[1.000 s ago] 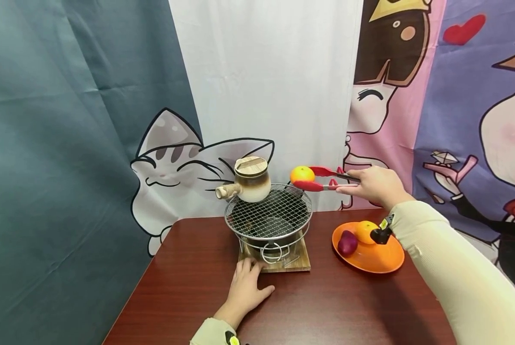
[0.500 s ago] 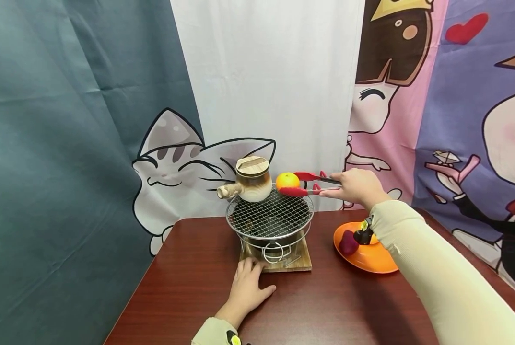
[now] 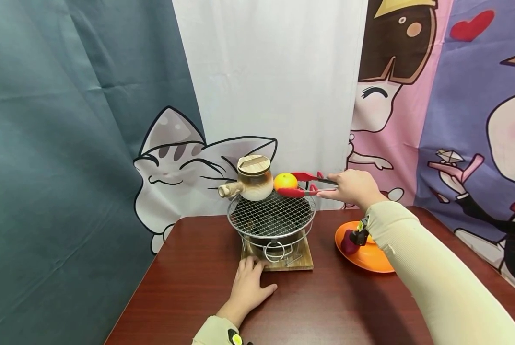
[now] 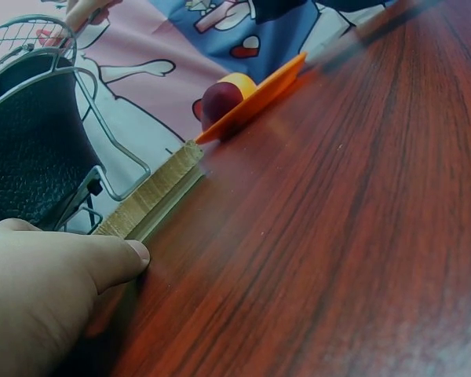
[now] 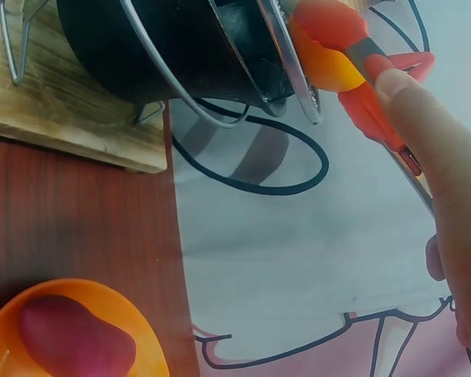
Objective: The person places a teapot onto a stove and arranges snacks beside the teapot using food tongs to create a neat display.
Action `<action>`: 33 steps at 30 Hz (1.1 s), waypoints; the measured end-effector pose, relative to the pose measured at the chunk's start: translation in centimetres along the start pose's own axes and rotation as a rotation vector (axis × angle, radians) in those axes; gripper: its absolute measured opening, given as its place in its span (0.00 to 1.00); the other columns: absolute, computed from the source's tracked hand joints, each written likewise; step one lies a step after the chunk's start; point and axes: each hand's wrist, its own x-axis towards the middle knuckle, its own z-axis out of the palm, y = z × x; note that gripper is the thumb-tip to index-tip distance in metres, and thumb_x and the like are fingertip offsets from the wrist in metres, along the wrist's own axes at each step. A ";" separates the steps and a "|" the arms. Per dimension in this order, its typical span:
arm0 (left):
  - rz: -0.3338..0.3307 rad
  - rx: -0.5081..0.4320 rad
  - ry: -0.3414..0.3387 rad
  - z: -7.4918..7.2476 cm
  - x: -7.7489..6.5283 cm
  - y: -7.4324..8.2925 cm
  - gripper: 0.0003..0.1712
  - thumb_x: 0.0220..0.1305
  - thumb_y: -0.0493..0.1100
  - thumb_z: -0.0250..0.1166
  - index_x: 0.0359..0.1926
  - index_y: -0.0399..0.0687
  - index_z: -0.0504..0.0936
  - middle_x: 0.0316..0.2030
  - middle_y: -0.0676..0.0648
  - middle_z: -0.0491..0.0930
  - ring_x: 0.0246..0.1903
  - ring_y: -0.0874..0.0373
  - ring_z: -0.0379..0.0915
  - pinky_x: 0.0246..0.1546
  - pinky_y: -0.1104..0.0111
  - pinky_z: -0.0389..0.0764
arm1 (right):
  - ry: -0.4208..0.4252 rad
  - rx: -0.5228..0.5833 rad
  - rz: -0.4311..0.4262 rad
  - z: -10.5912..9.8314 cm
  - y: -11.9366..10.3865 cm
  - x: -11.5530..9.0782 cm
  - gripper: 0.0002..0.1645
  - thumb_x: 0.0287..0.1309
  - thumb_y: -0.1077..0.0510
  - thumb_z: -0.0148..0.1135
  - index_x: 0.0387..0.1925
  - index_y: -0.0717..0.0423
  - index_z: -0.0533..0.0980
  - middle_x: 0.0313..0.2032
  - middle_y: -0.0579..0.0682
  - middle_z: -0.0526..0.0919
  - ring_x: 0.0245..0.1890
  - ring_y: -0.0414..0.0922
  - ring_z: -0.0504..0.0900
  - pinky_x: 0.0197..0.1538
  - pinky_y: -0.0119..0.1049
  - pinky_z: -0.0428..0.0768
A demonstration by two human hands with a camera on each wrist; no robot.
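Observation:
My right hand [image 3: 356, 187] grips a pair of red-tipped tongs [image 3: 293, 192] at its metal arms. Between the tips sits an orange [image 3: 285, 181], over the far part of the round wire grill [image 3: 271, 219], right beside a lidded side-handled teapot [image 3: 257, 186]. In the right wrist view the orange [image 5: 326, 63] is close to the grill's rim; whether it touches the mesh I cannot tell. My left hand [image 3: 246, 291] rests by the front left of the wooden board [image 3: 300, 261] under the grill, fingers at its edge and thumb spread on the table.
An orange plate [image 3: 369, 262] stands right of the grill, partly behind my right sleeve. On it lie a purple lumpy thing [image 5: 74, 338], perhaps a sweet potato, and a yellow-orange round fruit [image 4: 239, 81]. A printed curtain [image 3: 275, 72] hangs behind the table [image 3: 175, 287].
My right hand has carried the orange leftward in the tongs, from the grill's right edge to beside the teapot, slowing in the last half second. My left hand has stayed in place.

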 end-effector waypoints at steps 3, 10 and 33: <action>0.002 0.002 0.001 0.0 0.0 0.0 0.31 0.49 0.61 0.76 0.52 0.58 0.80 0.53 0.47 0.69 0.59 0.47 0.62 0.60 0.51 0.68 | -0.001 -0.001 0.002 0.0 0.0 0.0 0.56 0.48 0.12 0.51 0.63 0.46 0.78 0.46 0.57 0.87 0.41 0.54 0.84 0.34 0.55 0.81; 0.000 0.000 -0.003 0.0 0.0 0.1 0.31 0.49 0.61 0.76 0.53 0.58 0.80 0.54 0.47 0.69 0.59 0.47 0.61 0.61 0.52 0.68 | -0.008 -0.020 0.006 0.3 0.2 -0.2 0.58 0.46 0.11 0.51 0.64 0.46 0.78 0.47 0.56 0.87 0.42 0.54 0.85 0.35 0.56 0.81; 0.005 -0.004 -0.002 0.1 0.1 -0.1 0.31 0.49 0.60 0.76 0.53 0.57 0.80 0.54 0.47 0.69 0.58 0.47 0.61 0.60 0.51 0.68 | 0.045 0.057 0.096 -0.8 8.6 -7.1 0.56 0.52 0.17 0.55 0.69 0.50 0.73 0.60 0.63 0.79 0.54 0.65 0.80 0.49 0.66 0.76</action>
